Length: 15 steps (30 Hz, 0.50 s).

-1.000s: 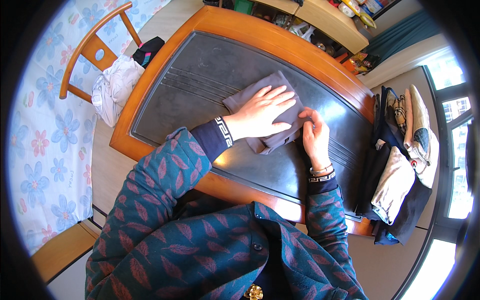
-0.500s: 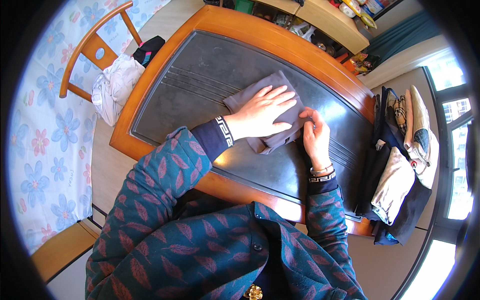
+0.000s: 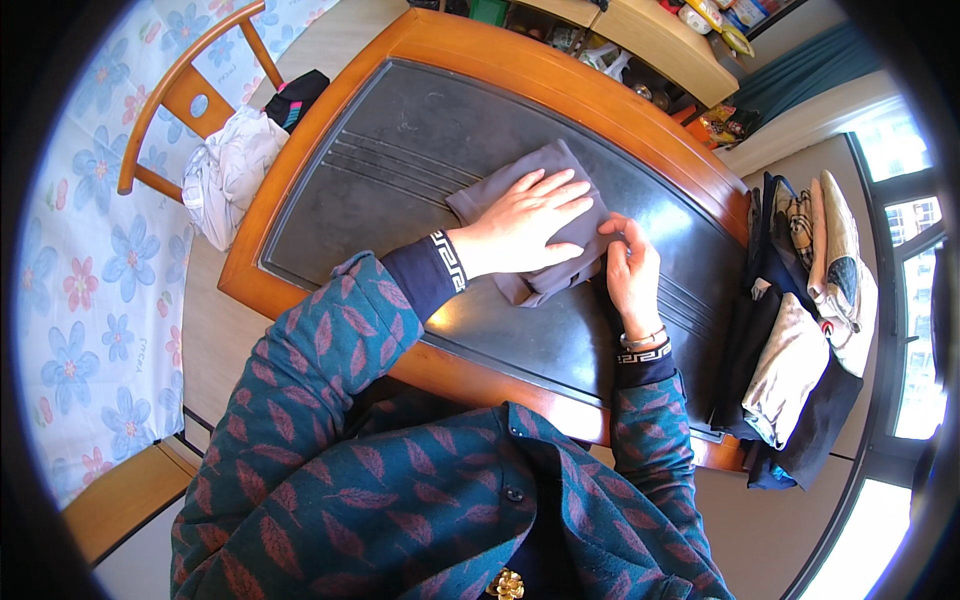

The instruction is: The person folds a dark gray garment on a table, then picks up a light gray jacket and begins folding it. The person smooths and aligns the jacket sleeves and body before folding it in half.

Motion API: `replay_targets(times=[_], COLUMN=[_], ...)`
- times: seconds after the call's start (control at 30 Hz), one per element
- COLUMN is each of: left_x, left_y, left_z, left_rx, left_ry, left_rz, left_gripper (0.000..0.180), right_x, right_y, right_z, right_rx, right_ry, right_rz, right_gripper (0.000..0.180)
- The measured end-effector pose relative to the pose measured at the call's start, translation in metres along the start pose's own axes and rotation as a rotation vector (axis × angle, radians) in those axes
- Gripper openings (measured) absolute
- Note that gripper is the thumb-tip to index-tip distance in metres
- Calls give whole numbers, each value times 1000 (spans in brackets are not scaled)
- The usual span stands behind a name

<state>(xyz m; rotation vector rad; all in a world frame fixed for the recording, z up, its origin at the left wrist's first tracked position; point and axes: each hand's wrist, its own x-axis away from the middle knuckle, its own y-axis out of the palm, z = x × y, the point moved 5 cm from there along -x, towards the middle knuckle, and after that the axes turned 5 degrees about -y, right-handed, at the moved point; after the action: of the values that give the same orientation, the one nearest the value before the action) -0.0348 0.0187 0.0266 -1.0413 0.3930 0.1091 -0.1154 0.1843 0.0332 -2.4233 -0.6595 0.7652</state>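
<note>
A folded grey garment (image 3: 545, 165) lies on the dark top of the table in front of me. My left hand (image 3: 530, 222) rests flat across it, fingers stretched out and thumb apart. At the garment's right edge is my right hand (image 3: 632, 275), its fingers curled in and their tips touching the cloth. What sits between that thumb and forefinger is partly hidden. One corner of the cloth sticks out below my left palm.
Several folded clothes (image 3: 785, 370) are heaped along the table's right end. A wooden chair (image 3: 185, 105) at the left holds a crumpled white cloth (image 3: 232, 170) and a black item (image 3: 297, 98). The table (image 3: 440, 35) has a raised wooden rim. A cabinet (image 3: 670, 50) stands beyond it.
</note>
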Motion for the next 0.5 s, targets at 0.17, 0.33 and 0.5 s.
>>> replay_targets(times=[0.17,0.33,0.5], left_x=[0,0,0], left_y=[0,0,0], left_z=[0,1,0], left_rx=[-2,-4,-5], left_ry=[1,0,-5], left_rz=[3,-2,-15], left_gripper=[63,63,64], right_x=[0,0,1], right_y=[0,0,0], right_z=[1,2,3], right_rx=[2,63,49], right_ry=[-10,-70,-55], right_rz=[0,-12,-9], right_gripper=[23,23,24])
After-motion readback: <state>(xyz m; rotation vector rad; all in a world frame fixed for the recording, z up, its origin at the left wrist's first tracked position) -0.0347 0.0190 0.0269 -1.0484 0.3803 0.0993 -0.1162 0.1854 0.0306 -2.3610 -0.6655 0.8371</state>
